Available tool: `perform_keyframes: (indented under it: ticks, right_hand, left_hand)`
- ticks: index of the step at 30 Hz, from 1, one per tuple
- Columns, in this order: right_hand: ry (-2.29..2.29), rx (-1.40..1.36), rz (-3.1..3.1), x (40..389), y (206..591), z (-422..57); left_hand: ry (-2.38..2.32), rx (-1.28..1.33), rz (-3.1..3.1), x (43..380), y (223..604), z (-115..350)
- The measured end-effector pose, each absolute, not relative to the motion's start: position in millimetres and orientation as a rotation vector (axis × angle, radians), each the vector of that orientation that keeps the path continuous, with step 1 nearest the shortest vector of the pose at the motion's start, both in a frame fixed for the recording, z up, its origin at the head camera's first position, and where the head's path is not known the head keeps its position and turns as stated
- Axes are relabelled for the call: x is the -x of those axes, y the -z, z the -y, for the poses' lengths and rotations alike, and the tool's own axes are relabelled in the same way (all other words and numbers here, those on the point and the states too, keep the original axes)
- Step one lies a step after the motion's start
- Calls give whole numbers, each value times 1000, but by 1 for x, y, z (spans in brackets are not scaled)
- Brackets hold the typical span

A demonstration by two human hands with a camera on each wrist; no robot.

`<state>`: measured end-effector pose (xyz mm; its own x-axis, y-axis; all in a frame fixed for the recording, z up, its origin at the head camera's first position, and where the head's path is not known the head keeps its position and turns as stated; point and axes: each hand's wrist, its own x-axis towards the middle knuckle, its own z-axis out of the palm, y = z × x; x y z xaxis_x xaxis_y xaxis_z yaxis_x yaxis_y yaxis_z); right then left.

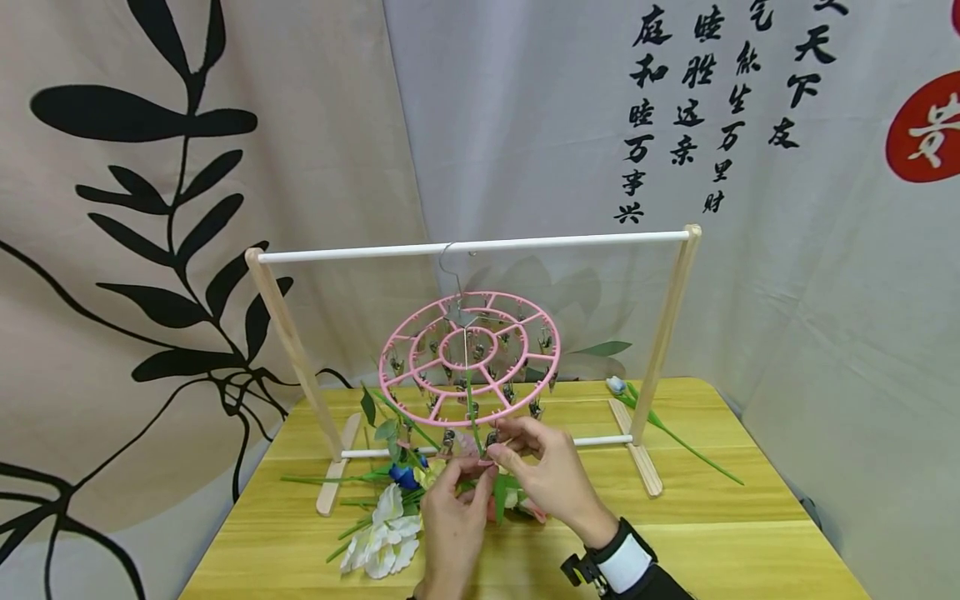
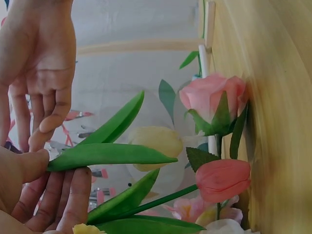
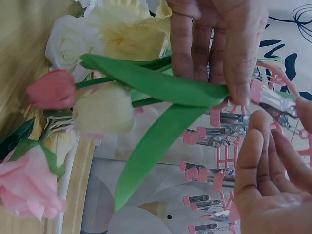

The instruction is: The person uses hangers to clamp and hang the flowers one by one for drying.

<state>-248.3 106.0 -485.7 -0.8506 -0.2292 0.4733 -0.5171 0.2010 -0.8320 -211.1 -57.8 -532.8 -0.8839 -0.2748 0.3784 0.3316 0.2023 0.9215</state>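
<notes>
Pinching the pale tulip [image 3: 103, 108] where its green leaves [image 3: 156, 83] gather, the left hand [image 1: 457, 517] holds it head-down below the pink ring [image 1: 493, 386], probably to steady it close to the clip [image 3: 275, 103]. The right hand [image 1: 551, 471] pinches that clip between thumb and fingers, seemingly to control its jaws; whether they are parted I cannot tell. A green stem [image 1: 473, 412] rises from the hands toward the ring, which hangs by its hook from the white bar [image 1: 555, 242], leaving its clips dangling within reach. Below are a red tulip [image 2: 224, 180], a pink rose [image 2: 212, 97] and, on the counter [image 1: 735, 533], a white flower [image 1: 386, 542] and a blue one [image 1: 405, 475].

The head view hides the pale tulip behind the hands; both wrist views show its bloom and leaves. Only the head view shows the whole ring and the pale-blue bud [image 1: 617, 385] beside the right post [image 1: 666, 333].
</notes>
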Motion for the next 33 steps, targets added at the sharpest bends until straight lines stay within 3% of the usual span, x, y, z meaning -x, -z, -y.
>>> perform_keyframes:
  ticks: [33]
  right_hand:
    - [-1444, -651, 2454, 232, 539, -170]
  left_hand:
    - [1476, -127, 2062, 223, 529, 118]
